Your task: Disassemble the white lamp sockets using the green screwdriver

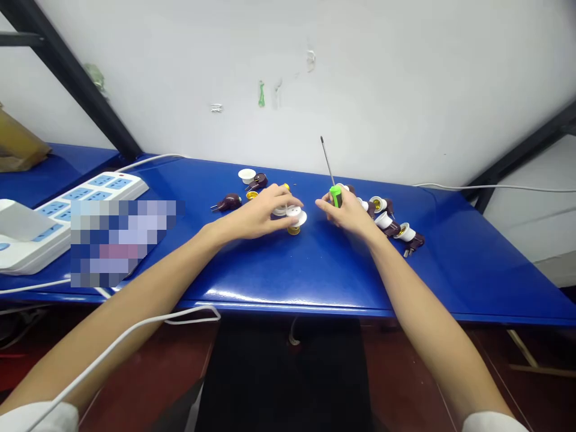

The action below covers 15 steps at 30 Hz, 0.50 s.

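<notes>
My left hand [265, 215] has its thumb and fingers closed around a white lamp socket [296, 217], whose brass screw shell [294, 230] points down at the table. My right hand [346, 211] grips the green handle of a screwdriver [335, 195], its thin metal shaft pointing up and away. Beyond my left hand lie a white ring-shaped cover [246, 175], a dark brown plug part [257, 181] and a brass shell [252, 195]. Another brown plug part [230, 201] with prongs rests left of them. Several white lamp holders with brown plugs [406, 232] are grouped beside my right hand.
The blue table [288, 282] meets a white wall [382, 90] at the back. At left stands a long white power strip [112, 185]; a blurred-out flat object [123, 243] lies near it. A white cable [135, 330] crosses over my left forearm. Black frame posts [85, 84] flank the table.
</notes>
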Motion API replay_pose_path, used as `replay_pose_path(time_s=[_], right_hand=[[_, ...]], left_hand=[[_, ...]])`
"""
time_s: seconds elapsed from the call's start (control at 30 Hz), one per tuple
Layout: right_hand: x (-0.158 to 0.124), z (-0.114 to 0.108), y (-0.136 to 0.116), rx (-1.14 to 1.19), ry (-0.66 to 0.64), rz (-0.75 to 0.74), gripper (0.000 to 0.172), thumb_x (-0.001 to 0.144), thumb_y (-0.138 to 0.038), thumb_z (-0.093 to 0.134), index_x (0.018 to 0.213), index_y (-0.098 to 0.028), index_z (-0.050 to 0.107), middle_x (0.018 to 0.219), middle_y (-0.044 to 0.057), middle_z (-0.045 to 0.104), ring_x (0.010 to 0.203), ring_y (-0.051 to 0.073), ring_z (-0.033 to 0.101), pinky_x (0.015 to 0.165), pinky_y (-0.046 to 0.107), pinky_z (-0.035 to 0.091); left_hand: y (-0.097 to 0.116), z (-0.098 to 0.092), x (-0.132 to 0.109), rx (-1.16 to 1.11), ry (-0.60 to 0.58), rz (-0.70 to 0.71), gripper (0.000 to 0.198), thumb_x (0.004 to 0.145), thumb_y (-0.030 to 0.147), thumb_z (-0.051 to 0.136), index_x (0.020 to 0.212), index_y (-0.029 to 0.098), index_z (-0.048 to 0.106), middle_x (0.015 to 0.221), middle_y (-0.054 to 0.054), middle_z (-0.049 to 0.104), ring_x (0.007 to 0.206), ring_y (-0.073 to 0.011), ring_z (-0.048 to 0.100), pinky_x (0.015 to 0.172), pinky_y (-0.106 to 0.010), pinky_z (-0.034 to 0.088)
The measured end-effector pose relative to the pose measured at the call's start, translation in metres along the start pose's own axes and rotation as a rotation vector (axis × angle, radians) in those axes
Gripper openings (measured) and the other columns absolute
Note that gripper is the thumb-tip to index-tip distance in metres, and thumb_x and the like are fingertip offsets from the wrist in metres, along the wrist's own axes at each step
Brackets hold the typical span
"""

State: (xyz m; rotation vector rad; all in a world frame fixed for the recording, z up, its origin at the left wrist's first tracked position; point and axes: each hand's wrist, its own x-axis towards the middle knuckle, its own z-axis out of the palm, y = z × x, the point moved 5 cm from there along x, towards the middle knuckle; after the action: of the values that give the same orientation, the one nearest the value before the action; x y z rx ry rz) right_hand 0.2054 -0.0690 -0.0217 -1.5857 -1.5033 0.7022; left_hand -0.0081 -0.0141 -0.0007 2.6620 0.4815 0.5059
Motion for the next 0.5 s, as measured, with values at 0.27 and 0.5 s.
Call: replay_pose_path(time_s=[0.27, 0.5], right_hand=[[0.003, -0.003, 0.004, 0.011, 0.021, -0.016, 0.03, 0.091, -0.05, 0.07, 0.09, -0.026, 0.053, 0.068, -0.004, 0.061, 0.06, 0.016, 0.059, 0.056, 0.03, 0.043], [0.013, -0.026, 0.022, 0.15, 0.269, -0.035, 0.034, 0.086, -0.051, 0.074, 0.089, -0.027, 0.05, 0.072, -0.003, 0.062, 0.053, 0.014, 0.054, 0.049, 0.03, 0.041]], left_hand=[[-0.003, -0.003, 0.002, -0.005, 0.023, -0.028, 0.036, 0.098, 0.05, 0.066, 0.121, 0.023, 0.074, 0.119, -0.01, 0.073, 0.112, -0.026, 0.064, 0.104, -0.043, 0.049], [-0.045, -0.049, -0.004, -0.133, 0.613, -0.281, 0.04, 0.09, 0.041, 0.075, 0.125, 0.023, 0.07, 0.113, -0.007, 0.072, 0.1, -0.0202, 0.066, 0.087, -0.033, 0.055]])
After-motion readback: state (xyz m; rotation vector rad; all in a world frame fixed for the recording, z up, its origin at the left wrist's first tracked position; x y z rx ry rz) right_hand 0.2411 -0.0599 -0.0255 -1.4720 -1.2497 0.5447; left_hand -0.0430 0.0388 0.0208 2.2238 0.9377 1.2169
